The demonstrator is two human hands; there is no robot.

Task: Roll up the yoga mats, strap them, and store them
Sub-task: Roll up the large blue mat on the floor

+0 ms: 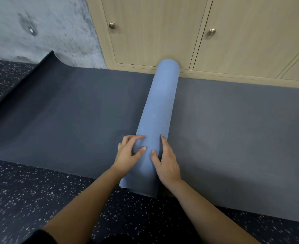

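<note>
Gripping roll point(161, 103) by its near end with left hand point(127, 155), fingers curled over the left flank; pressing right flank with right hand point(168, 166), fingers straight. Lies centre across flat mat point(57, 111), far end at cabinet point(154, 32). Probably light, soft, grippy, springy; best clasped mid-length, both sides.

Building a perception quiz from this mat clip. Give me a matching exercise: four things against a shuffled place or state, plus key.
Things:
1. blue roll
2. dark mat
3. cabinet knob
4. right hand

Place or state:
A. spread out on the floor
B. on a closed wooden door
C. rests against the roll's right side
D. rolled up, lying across the mat

Pairs: 1-D; 2-A; 3-B; 4-C
</note>
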